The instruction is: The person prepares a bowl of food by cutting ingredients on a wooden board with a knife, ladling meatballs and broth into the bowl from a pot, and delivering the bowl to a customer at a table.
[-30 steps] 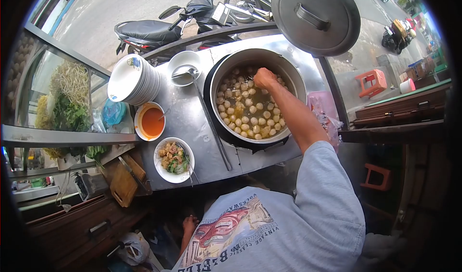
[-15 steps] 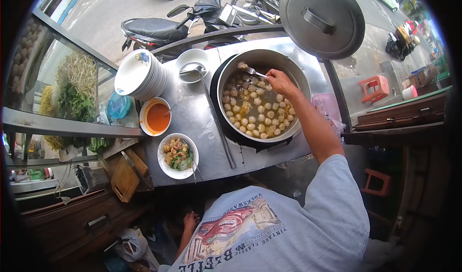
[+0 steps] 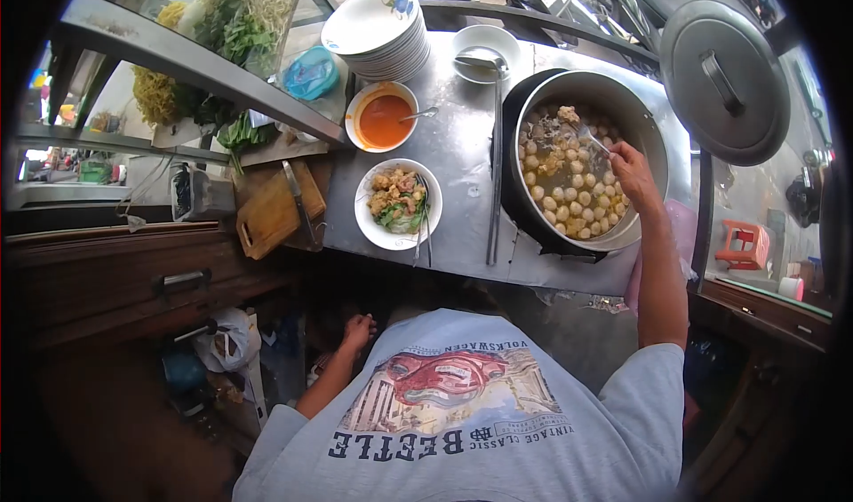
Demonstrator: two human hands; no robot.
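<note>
My right hand (image 3: 633, 173) is closed on a metal fork (image 3: 594, 139), held over the big pot (image 3: 656, 129). A rough brown lump of meat (image 3: 567, 115) lies just beyond the tines; whether it is stuck on them I cannot tell. Pale round meatballs (image 3: 576, 196) crowd the broth below. Low by my waist, my left hand (image 3: 359, 332) hangs with fingers curled and nothing visible in it. Left of the pot, a white bowl (image 3: 362, 207) contains greens, noodles and brown pieces, with cutlery leaning on its right side.
Behind that bowl are a bowl of orange-red sauce (image 3: 385, 122), stacked plates (image 3: 373, 27) and a small bowl (image 3: 498, 42) with a long-handled ladle (image 3: 494, 173). A knife (image 3: 298, 195) rests on a cutting board (image 3: 275, 222). The pot lid (image 3: 724, 80) stands upright at right.
The camera view has swung, shifting the counter rightward in frame. My right hand, still gripping the fork, has moved lower and nearer over the pot. My left hand stays by my waist.
</note>
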